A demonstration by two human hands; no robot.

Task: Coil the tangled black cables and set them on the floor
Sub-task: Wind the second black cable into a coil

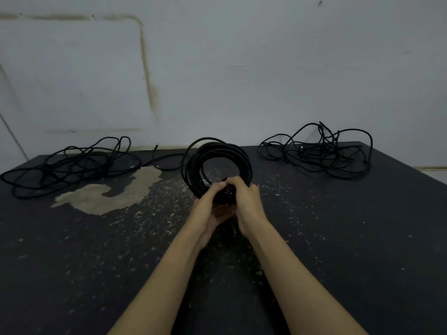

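A coiled black cable [193, 165] stands upright as a round bundle in the middle of the dark floor [314, 238]. My left hand [209, 204] and my right hand [245, 197] both grip the coil's near bottom edge, fingers curled round the bunched strands. A loose tail of cable [164, 165] trails from the coil toward the left. A tangled black cable pile [70, 163] lies at the back left. Another tangled black cable pile [319, 151] lies at the back right by the wall.
The floor is dark and speckled, with a worn pale patch [108, 192] left of the coil. A white stained wall [217, 68] rises right behind the cables. The dark floor ends at a lighter strip [433, 175] on the far right.
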